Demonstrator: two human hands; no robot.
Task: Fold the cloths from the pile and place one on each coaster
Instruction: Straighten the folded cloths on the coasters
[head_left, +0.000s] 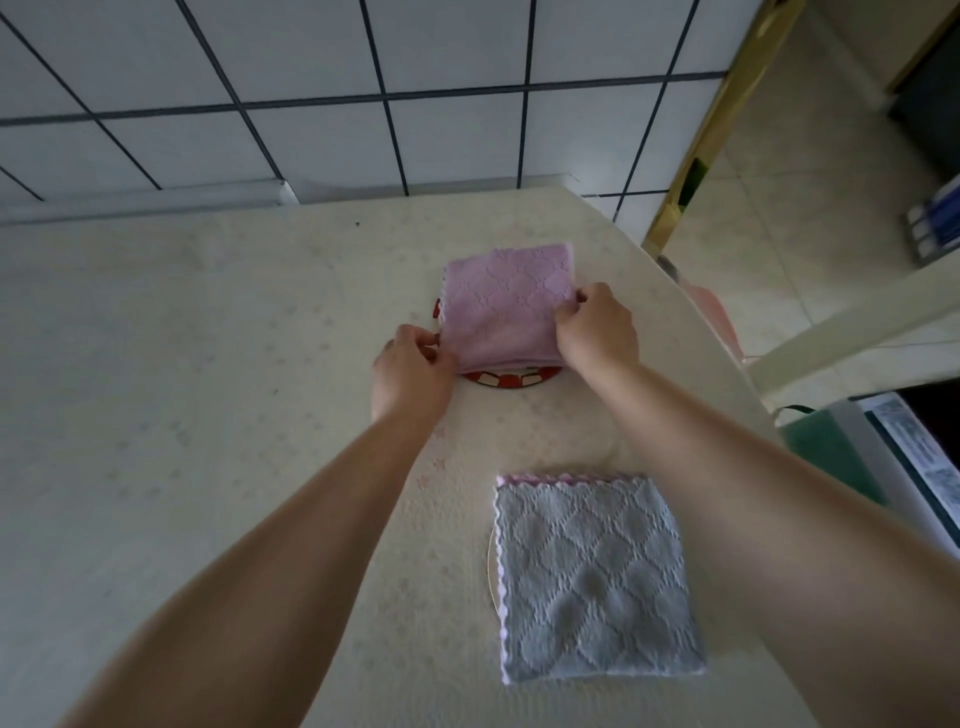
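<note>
Nearest us, the folded grey cloth (592, 577) lies over a pale coaster (492, 566), only its rim showing. Our left hand (413, 371) pinches the pink cloth (506, 306) at its near-left corner; our right hand (597, 327) pinches its right edge. The cloth sits folded on the red-patterned coaster (511, 378). We judge placement under way; next comes centring, then letting go.

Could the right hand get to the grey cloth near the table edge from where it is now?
Probably yes. The right hand grips the pink cloth, but the grey cloth lies flat, uncovered, beside the right forearm; nothing sits between them. It must let go first.
</note>
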